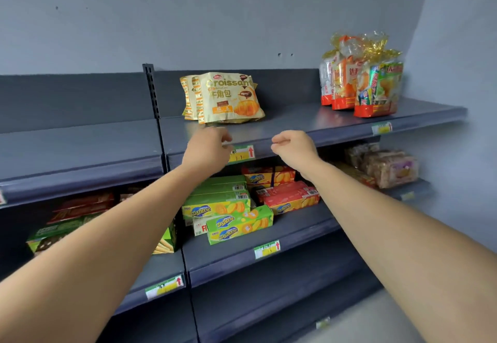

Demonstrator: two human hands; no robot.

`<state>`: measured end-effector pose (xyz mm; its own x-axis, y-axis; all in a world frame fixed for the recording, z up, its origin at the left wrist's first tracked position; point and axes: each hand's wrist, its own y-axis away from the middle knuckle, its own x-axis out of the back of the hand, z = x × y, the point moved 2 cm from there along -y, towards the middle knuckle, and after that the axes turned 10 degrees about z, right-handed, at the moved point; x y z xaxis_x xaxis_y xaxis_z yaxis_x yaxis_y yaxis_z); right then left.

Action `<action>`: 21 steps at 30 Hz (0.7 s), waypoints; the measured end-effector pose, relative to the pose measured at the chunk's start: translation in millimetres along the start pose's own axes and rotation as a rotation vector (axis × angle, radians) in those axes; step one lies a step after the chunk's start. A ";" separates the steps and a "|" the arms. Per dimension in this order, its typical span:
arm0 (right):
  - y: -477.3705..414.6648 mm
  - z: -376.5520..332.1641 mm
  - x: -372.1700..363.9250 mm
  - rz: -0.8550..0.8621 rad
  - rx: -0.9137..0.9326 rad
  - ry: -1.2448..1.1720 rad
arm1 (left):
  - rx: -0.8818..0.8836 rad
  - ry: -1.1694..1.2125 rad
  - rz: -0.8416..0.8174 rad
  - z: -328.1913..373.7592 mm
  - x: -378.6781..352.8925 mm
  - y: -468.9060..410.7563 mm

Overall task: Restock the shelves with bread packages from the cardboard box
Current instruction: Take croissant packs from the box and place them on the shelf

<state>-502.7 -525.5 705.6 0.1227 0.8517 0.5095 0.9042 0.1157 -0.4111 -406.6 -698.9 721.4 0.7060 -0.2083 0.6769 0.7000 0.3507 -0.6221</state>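
Croissant packs (223, 97), 2 upright, one behind the other, near the left end of the top shelf (295, 124), set back from its front edge. Left hand (205, 147) just in front of them at the shelf's front edge, fingers loosely curled, holding nothing. Right hand (294, 144) beside it at the same edge, likewise curled and empty. Bagged bread (361, 76) clustered at the right end. Biscuit boxes (231, 208) stacked on the shelf below.
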 end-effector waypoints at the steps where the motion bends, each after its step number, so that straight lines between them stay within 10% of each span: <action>1: 14.5 3.6 5.9 0.008 -0.019 0.012 | -0.018 0.001 -0.013 0.7 0.7 10.8; 21: 293.5 129.7 160.3 0.054 -0.324 0.185 | -0.167 0.183 -0.335 108.6 -22.9 280.4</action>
<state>-270.6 -288.8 568.6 0.2184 0.7418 0.6340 0.9734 -0.1194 -0.1957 -238.1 -496.7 574.2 0.4330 -0.4495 0.7813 0.8916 0.0859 -0.4446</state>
